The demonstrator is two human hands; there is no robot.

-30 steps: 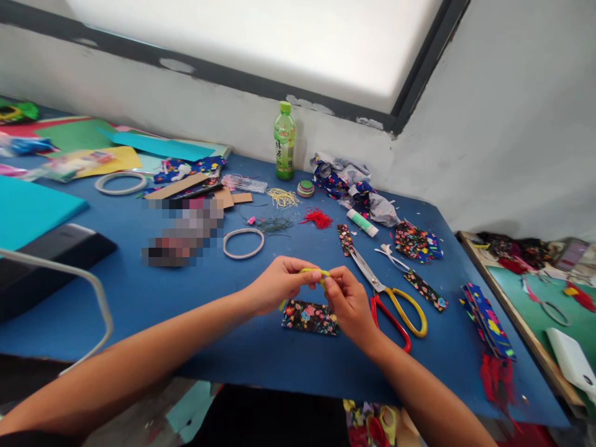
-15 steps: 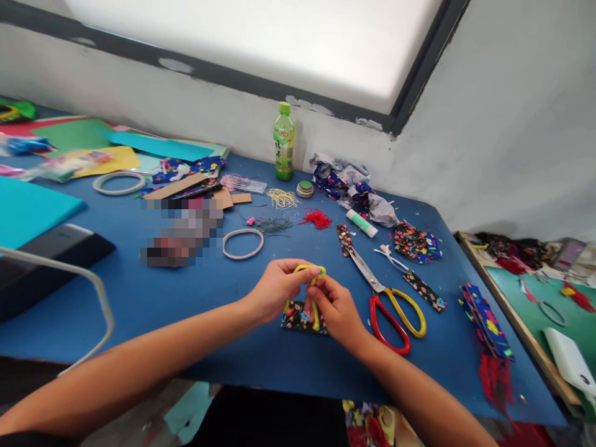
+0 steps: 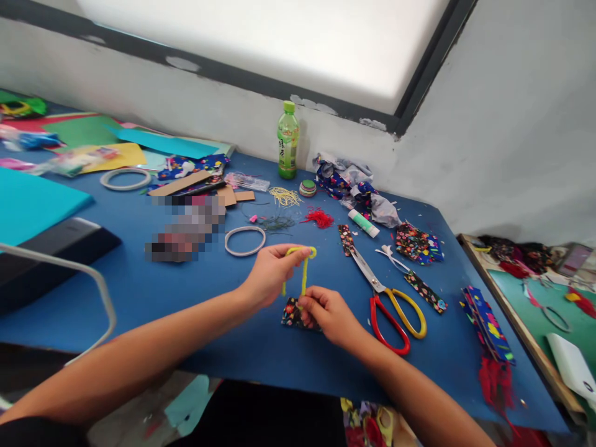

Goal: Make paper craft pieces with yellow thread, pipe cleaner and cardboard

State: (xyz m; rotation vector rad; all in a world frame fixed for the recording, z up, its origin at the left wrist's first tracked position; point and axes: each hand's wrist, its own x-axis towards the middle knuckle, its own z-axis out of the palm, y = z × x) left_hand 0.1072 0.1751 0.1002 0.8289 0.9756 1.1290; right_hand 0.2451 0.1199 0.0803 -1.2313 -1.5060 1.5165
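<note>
A bright yellow cord is stretched between my two hands above the blue table. My left hand pinches its upper bend, and one end dangles beneath those fingers. Lower down, my right hand grips the other end between thumb and fingers. Under the right fingers lies a dark floral fabric piece, partly covered by that hand. Scissors with one red and one yellow handle lie open to the right, their tips by a small floral strip.
A green drink bottle stands by the wall. Beyond my hands are a grey ring, red threads, yellow strings and a glue stick. Fabric scraps lie right; a black device sits left.
My right hand has moved down and slightly left, away from my left hand, drawing the yellow cord straight between them. The left hand has risen slightly. The view has shifted a little.
</note>
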